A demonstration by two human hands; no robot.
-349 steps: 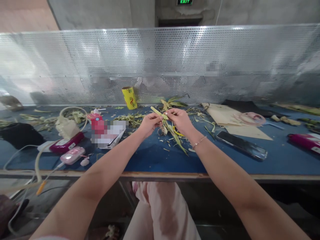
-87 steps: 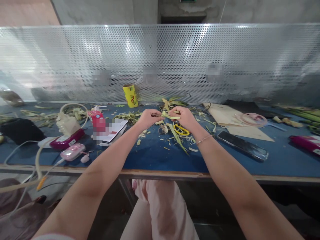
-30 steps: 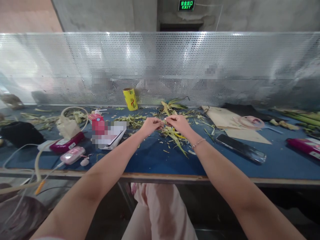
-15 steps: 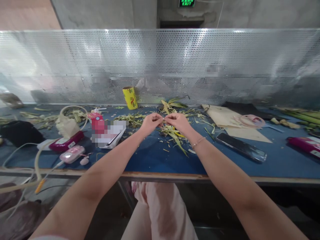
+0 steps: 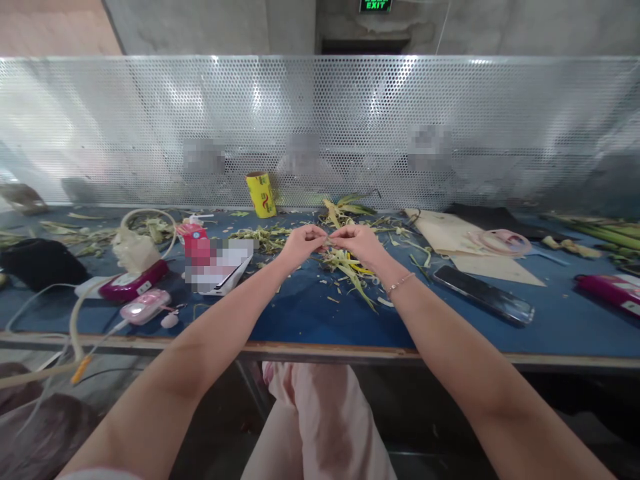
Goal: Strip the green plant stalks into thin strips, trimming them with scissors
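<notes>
My left hand [image 5: 303,244] and my right hand [image 5: 358,245] meet above the middle of the blue table [image 5: 310,323], fingertips pinched close together. Between them is something small and pale that I cannot make out. A bracelet circles my right wrist. Below and just beyond the hands lie yellow-green plant strips [image 5: 356,275] and a heap of dry leafy scraps [image 5: 267,239]. A bigger bunch of pale leaves [image 5: 336,211] lies behind my right hand.
A yellow cardboard tube [image 5: 261,195] stands before the perforated metal screen [image 5: 320,100]. On the right lie a dark phone [image 5: 483,295], brown paper [image 5: 447,243] and a magenta case [image 5: 611,293]. On the left are a red carton [image 5: 195,241], a magenta device [image 5: 134,281], a pink gadget [image 5: 146,307] and cables.
My fingertips have shifted very slightly and stay pinched together at the same spot. The view has tilted a little; the objects on the table stay put.
</notes>
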